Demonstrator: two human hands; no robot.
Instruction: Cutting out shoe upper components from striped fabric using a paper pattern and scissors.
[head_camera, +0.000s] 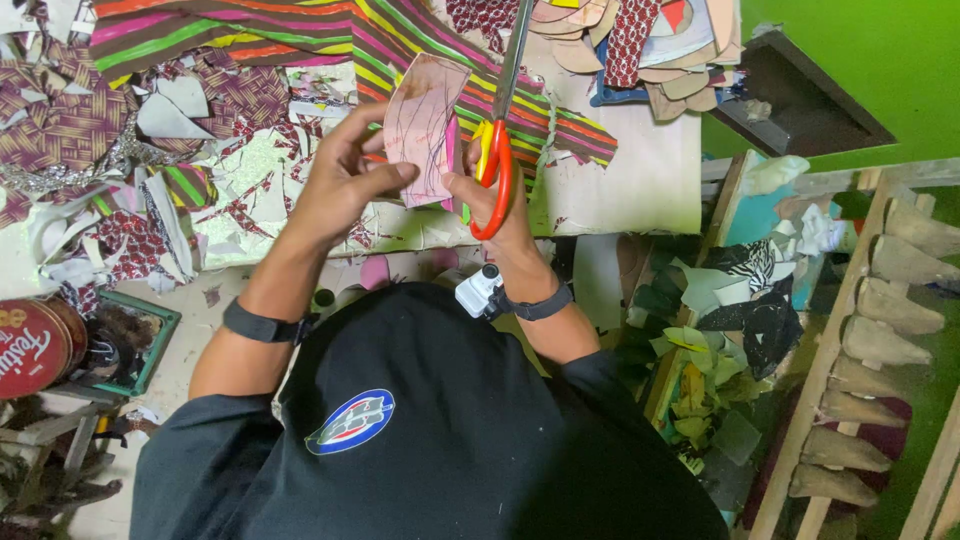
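Pink piece (425, 125) between left hand (340, 180) and scissors (497, 140)

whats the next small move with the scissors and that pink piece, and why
Probably close the scissors a short way along the pen lines. The right hand has its fingers in the orange handles, the blades point up past the pink piece, and the left hand pinches that piece steady at its lower edge.
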